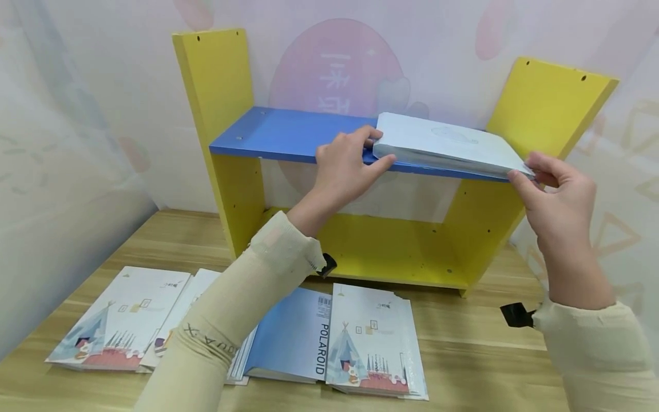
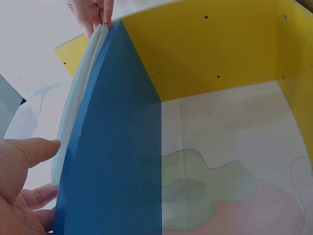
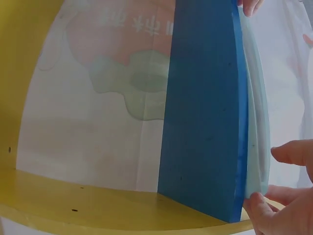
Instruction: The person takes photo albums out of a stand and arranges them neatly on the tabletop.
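A thick white book (image 1: 437, 134) with a faint drawing on its cover lies flat on the right part of the blue shelf board (image 1: 298, 134). At the book's left end my left hand (image 1: 346, 160) grips the corner, thumb along the front edge and fingers around the end. My right hand (image 1: 563, 191) holds the front right corner between thumb and fingers. In the right wrist view, the lower cover of the book (image 3: 253, 147) stands slightly apart from its pages, with fingertips at its corner. The left wrist view has the left thumb (image 2: 41, 148) against the book's edge.
Yellow side panels (image 1: 213, 86) rise at both ends of the shelf unit, above a yellow bottom board (image 1: 381, 246). On the wooden table (image 1: 463, 355) in front lie several books, among them a blue POLAROID one (image 1: 288, 337) and a tent-patterned one (image 1: 368, 343). A patterned curtain (image 1: 443, 34) hangs behind.
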`<state>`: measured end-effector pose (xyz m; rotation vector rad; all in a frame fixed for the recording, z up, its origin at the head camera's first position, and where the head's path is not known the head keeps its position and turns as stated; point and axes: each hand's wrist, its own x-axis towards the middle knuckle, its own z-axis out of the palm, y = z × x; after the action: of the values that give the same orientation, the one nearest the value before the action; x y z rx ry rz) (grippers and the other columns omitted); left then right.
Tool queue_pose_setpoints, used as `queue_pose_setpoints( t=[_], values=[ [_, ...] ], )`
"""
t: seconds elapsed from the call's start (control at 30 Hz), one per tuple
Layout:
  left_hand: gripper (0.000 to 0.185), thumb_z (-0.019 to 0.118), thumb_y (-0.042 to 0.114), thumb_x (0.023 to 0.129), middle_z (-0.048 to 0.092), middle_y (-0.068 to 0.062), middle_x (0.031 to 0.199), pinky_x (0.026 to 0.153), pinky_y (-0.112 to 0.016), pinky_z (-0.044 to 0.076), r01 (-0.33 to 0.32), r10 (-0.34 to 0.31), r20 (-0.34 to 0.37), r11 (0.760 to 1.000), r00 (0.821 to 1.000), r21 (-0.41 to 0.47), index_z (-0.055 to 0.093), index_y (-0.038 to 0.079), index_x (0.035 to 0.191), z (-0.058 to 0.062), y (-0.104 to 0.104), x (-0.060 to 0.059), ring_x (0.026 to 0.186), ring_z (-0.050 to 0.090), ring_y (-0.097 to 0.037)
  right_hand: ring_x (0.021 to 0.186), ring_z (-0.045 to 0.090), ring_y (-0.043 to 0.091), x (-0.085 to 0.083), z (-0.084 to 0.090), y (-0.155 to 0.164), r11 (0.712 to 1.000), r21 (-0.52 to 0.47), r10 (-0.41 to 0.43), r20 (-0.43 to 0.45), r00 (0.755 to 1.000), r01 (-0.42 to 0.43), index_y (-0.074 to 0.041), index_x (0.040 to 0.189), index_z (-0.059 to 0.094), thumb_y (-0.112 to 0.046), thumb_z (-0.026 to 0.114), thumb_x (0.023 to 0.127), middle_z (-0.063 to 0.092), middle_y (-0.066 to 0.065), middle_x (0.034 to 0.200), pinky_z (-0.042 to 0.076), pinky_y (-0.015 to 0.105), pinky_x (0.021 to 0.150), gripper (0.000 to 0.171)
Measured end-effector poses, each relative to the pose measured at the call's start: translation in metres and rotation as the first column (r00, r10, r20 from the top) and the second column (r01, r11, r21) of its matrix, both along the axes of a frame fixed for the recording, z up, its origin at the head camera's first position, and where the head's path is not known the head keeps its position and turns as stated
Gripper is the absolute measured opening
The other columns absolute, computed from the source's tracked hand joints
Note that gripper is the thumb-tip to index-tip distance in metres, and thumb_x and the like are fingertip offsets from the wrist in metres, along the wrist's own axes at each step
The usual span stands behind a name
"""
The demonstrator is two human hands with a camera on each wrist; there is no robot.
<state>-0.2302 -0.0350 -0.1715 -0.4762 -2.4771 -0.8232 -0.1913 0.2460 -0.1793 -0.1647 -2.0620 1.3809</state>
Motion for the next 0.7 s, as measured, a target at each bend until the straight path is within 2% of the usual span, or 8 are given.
queue_pose_setpoints(
  t=[0.1, 0.17, 0.33, 0.43, 0.57, 0.63, 0.7],
  values=[
    [0.044, 0.065, 0.045, 0.095, 0.068, -0.001, 0.129, 0.101, -0.051, 0.041, 0.032, -0.031, -0.027, 0.998, 0.999, 0.053, 0.062, 0.017, 0.129, -0.004, -0.003, 0.003, 0.119, 0.059, -0.020, 0.088, 0.056, 0.005, 0.001, -0.002, -0.002, 0.994, -0.107, 0.021, -0.047, 0.999, -0.026, -0.002, 0.124, 0.069, -0.007, 0.077, 0.084, 0.062, -0.012, 0.098, 0.049, 0.004, 0.071, 0.042],
    [0.042, 0.065, 0.043, 0.095, 0.068, -0.002, 0.128, 0.101, -0.051, 0.041, 0.049, -0.046, -0.044, 0.996, 0.998, 0.074, 0.063, 0.016, 0.127, -0.007, -0.004, 0.006, 0.119, 0.060, -0.020, 0.085, 0.058, 0.006, 0.001, -0.005, -0.003, 0.979, -0.195, 0.040, -0.092, 0.995, -0.058, -0.002, 0.120, 0.071, -0.004, 0.078, 0.081, 0.063, -0.008, 0.095, 0.050, 0.005, 0.068, 0.039],
    [0.033, 0.062, 0.038, 0.098, 0.069, -0.002, 0.124, 0.104, -0.052, 0.041, 0.083, -0.076, -0.067, 0.989, 0.995, 0.121, 0.066, 0.016, 0.122, -0.011, -0.004, 0.010, 0.116, 0.061, -0.019, 0.081, 0.058, 0.007, 0.005, -0.011, -0.004, 0.959, -0.269, 0.043, -0.163, 0.986, -0.086, -0.001, 0.113, 0.075, -0.004, 0.079, 0.080, 0.063, -0.005, 0.093, 0.049, 0.006, 0.066, 0.033],
    [0.027, 0.059, 0.038, 0.100, 0.071, 0.000, 0.116, 0.099, -0.048, 0.044, 0.083, -0.072, -0.087, 0.988, 0.994, 0.130, 0.067, 0.017, 0.114, -0.010, -0.005, 0.012, 0.109, 0.062, -0.017, 0.081, 0.055, 0.008, 0.005, -0.009, -0.005, 0.971, -0.234, 0.009, -0.145, 0.989, -0.043, -0.003, 0.110, 0.076, -0.009, 0.080, 0.081, 0.061, -0.005, 0.094, 0.046, 0.007, 0.065, 0.030],
    [0.026, 0.053, 0.041, 0.102, 0.069, 0.002, 0.097, 0.081, -0.040, 0.048, 0.047, -0.034, -0.118, 0.992, 0.992, 0.113, 0.066, 0.019, 0.102, -0.007, -0.002, 0.013, 0.090, 0.060, -0.014, 0.079, 0.048, 0.008, 0.002, -0.005, -0.005, 0.994, -0.103, -0.045, -0.067, 0.997, 0.037, -0.006, 0.112, 0.075, -0.016, 0.078, 0.085, 0.054, -0.006, 0.088, 0.042, 0.008, 0.062, 0.029],
    [0.026, 0.052, 0.042, 0.102, 0.067, 0.002, 0.092, 0.076, -0.038, 0.048, 0.022, -0.010, -0.111, 0.994, 0.994, 0.107, 0.065, 0.020, 0.100, -0.005, 0.000, 0.014, 0.084, 0.057, -0.013, 0.077, 0.046, 0.008, 0.002, -0.004, -0.003, 0.997, -0.062, -0.049, -0.026, 0.998, 0.047, -0.006, 0.116, 0.073, -0.018, 0.075, 0.087, 0.052, -0.006, 0.086, 0.040, 0.009, 0.060, 0.032],
    [0.026, 0.053, 0.043, 0.102, 0.068, 0.003, 0.094, 0.076, -0.038, 0.048, -0.001, 0.011, -0.087, 0.994, 0.996, 0.109, 0.064, 0.019, 0.103, -0.003, 0.003, 0.014, 0.085, 0.057, -0.013, 0.075, 0.046, 0.006, 0.004, -0.004, 0.000, 0.999, -0.024, -0.047, 0.032, 0.998, 0.047, -0.013, 0.115, 0.072, -0.023, 0.073, 0.089, 0.052, -0.009, 0.083, 0.040, 0.008, 0.058, 0.028]
  ],
)
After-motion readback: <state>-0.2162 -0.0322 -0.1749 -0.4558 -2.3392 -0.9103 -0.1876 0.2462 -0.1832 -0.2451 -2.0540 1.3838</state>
